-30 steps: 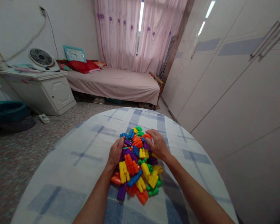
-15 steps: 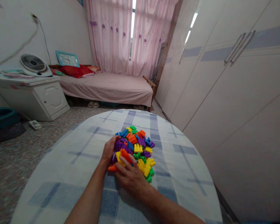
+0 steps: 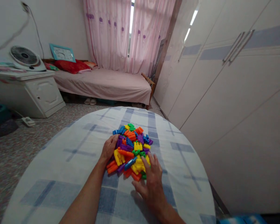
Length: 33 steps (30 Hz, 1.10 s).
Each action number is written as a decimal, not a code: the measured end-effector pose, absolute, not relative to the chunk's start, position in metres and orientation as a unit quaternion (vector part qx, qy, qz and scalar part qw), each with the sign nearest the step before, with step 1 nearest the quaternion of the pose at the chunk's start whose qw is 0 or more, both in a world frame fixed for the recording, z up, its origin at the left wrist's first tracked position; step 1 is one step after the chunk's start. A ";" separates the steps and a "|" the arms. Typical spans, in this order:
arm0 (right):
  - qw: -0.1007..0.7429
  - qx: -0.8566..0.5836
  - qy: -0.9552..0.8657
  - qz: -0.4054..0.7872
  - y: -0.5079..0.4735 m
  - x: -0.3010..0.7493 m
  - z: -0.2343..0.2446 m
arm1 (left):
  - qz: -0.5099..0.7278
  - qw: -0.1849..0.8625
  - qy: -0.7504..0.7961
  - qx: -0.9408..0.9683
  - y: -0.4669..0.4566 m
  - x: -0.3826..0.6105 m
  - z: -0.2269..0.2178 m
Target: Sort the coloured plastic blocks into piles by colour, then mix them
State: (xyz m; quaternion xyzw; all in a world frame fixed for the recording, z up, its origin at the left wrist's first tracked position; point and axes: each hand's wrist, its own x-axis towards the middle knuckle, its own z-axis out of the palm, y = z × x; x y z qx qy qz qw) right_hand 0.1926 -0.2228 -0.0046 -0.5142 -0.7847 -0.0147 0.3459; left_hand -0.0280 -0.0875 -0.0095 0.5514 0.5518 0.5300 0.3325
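A heap of small plastic building blocks [image 3: 130,149] in orange, yellow, purple, blue and green lies in the middle of a round table [image 3: 67,174] covered with a pale blue checked cloth. My left hand [image 3: 109,147] rests against the heap's left side, fingers curved along the blocks, holding none of them. My right hand [image 3: 150,180] lies flat on the cloth at the near edge of the heap, fingers spread and their tips touching the nearest yellow and orange blocks.
Glossy white wardrobe doors [image 3: 235,93] run close along the table's right side. Beyond the table stand a bed with a pink sheet [image 3: 105,84], a white cabinet [image 3: 35,93] with a fan [image 3: 24,57] on top, and a power strip [image 3: 27,121] on the floor.
My right hand left the heap's far right side, swept round to the near edge and now lies flat there. The blocks sit more tightly gathered. My left hand stayed at the left side.
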 end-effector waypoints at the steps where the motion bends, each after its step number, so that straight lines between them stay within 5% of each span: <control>1: 0.349 -0.546 -0.762 -0.003 -0.225 0.198 -0.013 | 0.530 0.329 0.553 0.552 -0.087 -0.028 -0.010; 16: 0.352 -0.567 -0.741 0.073 -0.154 0.190 -0.031 | 0.520 0.317 0.568 0.554 -0.090 -0.026 -0.007; 25: 0.546 -0.545 -0.598 0.219 -0.141 0.209 -0.029 | 0.527 0.266 0.577 0.564 -0.092 -0.029 -0.013; 33: 0.613 -0.548 -0.499 0.273 -0.129 0.222 -0.038 | 0.513 0.301 0.550 0.586 -0.097 -0.031 0.000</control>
